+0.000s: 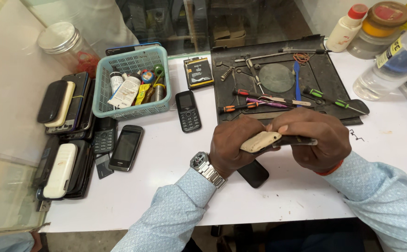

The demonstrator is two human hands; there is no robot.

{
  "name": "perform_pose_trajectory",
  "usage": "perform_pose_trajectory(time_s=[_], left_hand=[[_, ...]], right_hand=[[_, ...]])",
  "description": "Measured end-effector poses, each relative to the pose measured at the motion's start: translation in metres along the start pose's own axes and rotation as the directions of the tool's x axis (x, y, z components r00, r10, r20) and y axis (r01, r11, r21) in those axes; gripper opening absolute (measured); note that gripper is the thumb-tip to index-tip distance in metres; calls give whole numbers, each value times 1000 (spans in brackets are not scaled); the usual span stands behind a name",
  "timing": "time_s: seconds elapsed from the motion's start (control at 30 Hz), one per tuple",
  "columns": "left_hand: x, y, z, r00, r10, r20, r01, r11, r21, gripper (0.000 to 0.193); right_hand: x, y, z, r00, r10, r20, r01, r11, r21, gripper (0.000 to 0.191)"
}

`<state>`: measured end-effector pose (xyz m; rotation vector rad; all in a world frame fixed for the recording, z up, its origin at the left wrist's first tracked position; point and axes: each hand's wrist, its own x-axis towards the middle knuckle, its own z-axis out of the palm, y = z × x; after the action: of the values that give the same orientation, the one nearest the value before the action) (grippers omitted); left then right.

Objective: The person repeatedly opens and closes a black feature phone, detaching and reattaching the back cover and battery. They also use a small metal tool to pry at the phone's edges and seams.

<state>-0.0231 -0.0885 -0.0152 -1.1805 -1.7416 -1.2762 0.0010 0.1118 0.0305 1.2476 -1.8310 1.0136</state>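
Left hand point(231, 144) and right hand point(315, 140) are both clamping around one cream-backed phone point(266, 140), fingers closed, holding it above the white table point(166, 186) | a black phone point(254, 173) is lying right beneath | tool mat point(278, 77) with four screwdrivers is sitting just behind | basket point(131, 84), one keypad phone point(187, 111) and phone stacks are lying further left

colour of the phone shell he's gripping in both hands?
Cream-beige shell, dark part sticking out rightward; held by left hand and right hand. Head view.
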Motion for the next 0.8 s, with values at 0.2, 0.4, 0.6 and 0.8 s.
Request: perform_pose_trajectory(time_s=[0.2,0.4,0.6,0.8], left_hand=[[0,0,-2,1000,-3,14,3,1000,29,29],[0,1,-2,1000,-11,20,10,999,43,30],[-2,1,-3,998,-38,43,36,998,45,31],[-3,0,0,998,-54,21,54,998,9,28]], right_hand=[[-5,0,-1,1000,-3,27,3,1000,-4,14],[-14,5,7,998,55,-37,-54,998,29,19],[-25,11,11,985,145,-99,-125,975,184,23],[-24,12,7,996,74,-58,-66,991,116,17]])
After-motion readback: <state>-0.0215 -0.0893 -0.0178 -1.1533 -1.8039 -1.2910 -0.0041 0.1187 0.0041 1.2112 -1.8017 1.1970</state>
